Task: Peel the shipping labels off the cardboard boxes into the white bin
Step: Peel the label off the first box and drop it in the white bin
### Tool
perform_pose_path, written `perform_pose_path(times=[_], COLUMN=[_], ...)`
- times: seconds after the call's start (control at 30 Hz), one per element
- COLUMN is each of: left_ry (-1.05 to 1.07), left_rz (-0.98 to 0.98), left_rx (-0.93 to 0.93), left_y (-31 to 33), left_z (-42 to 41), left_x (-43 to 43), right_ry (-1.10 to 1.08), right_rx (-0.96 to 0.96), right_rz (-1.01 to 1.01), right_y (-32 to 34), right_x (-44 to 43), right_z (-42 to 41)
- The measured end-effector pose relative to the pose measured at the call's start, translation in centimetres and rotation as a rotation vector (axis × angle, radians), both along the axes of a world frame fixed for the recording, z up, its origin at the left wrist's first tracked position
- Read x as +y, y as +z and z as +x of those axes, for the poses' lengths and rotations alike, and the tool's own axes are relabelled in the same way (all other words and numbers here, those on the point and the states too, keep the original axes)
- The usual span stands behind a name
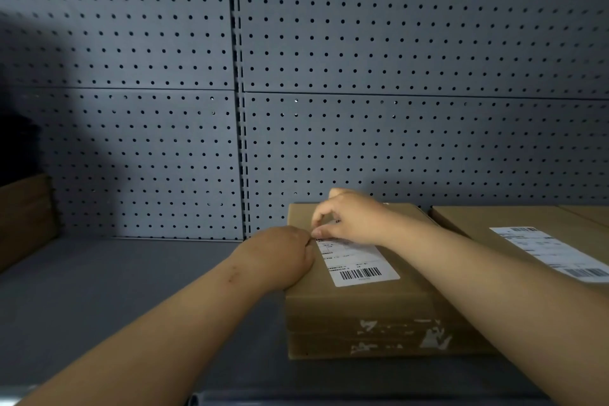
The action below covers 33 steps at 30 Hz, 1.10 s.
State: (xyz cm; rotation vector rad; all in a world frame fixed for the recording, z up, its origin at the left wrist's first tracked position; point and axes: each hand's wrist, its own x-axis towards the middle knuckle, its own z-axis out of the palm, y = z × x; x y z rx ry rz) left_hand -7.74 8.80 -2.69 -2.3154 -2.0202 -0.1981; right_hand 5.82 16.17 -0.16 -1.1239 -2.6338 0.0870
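Note:
A brown cardboard box point(369, 310) lies on the grey shelf, slightly right of centre. On its top sits a white shipping label point(357, 262) with a barcode at its near end. My left hand point(280, 257) rests as a fist on the box's left top edge, touching the label's far left corner. My right hand point(352, 219) bends over the far end of the label, thumb and forefinger pinching at that same corner. Whether the corner is lifted is hidden by the fingers. A second box point(514, 224) with its own label point(553, 254) stands to the right. No white bin is in view.
The grey shelf surface point(115, 290) stretches to the left of the box. A grey pegboard wall point(329, 76) closes the back. Another cardboard piece point(26, 214) stands at the far left edge. Torn white label remnants mark the near box's front face point(395, 336).

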Motion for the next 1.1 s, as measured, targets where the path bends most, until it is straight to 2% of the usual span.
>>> perform_pose_path(times=[0.2, 0.27, 0.33, 0.37, 0.4, 0.47, 0.5, 0.6, 0.7, 0.83, 0.97, 1.1], left_ry=[-0.014, -0.025, -0.032, -0.039, -0.046, -0.049, -0.046, -0.041, -0.039, -0.009, 0.027, -0.099], left_rz=[0.013, 0.020, 0.033, 0.037, 0.038, 0.032, 0.033, 0.029, 0.026, 0.033, 0.241, 0.202], left_rx=[0.002, -0.002, 0.001, 0.002, 0.007, 0.024, 0.027, -0.009, -0.089, -0.321, -0.808, -1.186], left_y=[0.0, -0.1, -0.4, -0.4, -0.5, -0.8, -0.8, -0.8, -0.6, -0.1, 1.5, 3.1], left_z=[-0.1, -0.1, -0.3, -0.4, -0.5, -0.5, -0.6, -0.6, -0.8, -1.2, -0.6, 0.9], left_x=[0.1, 0.1, 0.0, 0.0, 0.1, 0.1, 0.1, 0.3, 0.1, -0.5, -0.7, -0.8], right_ry=[0.018, 0.034, 0.072, 0.014, -0.136, -0.515, -0.607, -0.480, -0.283, -0.141, -0.023, 0.049], right_rx=[0.031, -0.008, -0.068, -0.063, 0.004, 0.271, 0.359, 0.318, 0.327, 0.471, 0.668, 0.759], right_rz=[0.052, 0.096, 0.056, 0.049, 0.079, 0.231, 0.317, 0.392, 0.276, -0.034, -0.301, -0.367], right_y=[0.2, -0.4, -0.4, 0.3, 1.6, 4.6, 5.8, 7.1, 6.4, 5.8, 4.8, 3.7], right_x=[-0.2, -0.3, -0.4, 0.3, 1.5, 3.5, 4.2, 3.7, 1.7, -0.5, -2.4, -3.2], right_z=[-0.6, -1.2, -1.1, -0.3, 1.1, 4.8, 6.1, 4.7, 1.6, 1.4, 1.4, 1.1])
